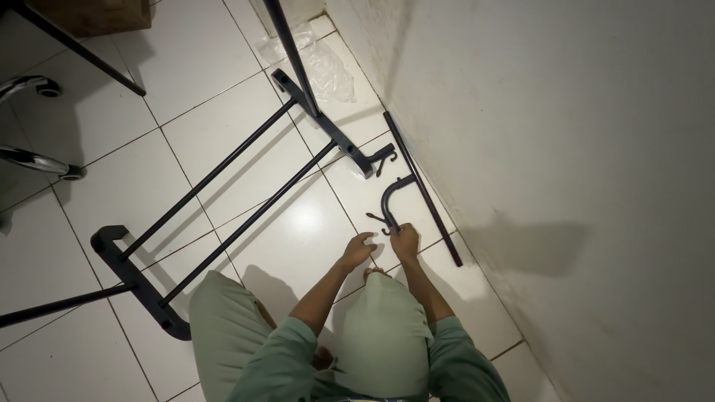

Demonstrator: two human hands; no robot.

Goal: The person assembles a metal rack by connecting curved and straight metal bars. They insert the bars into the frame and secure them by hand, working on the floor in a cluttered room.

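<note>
I look down over my knees in pale green trousers at a white tiled floor. My right hand [406, 240] is closed around the hooked end of a black curved metal bracket [389, 195] lying on the tiles. A short way to its left, my left hand [358, 249] hovers with fingers curled and apart, holding nothing that I can see. The bracket's far end meets a long black bar [421, 187] lying along the foot of the wall.
A black metal rack base [223, 195] with two parallel rods, two end feet and uprights stands on the floor at left. Crumpled clear plastic wrap [322, 65] lies behind it. A white wall [566, 164] fills the right. Chrome chair legs [33, 119] at far left.
</note>
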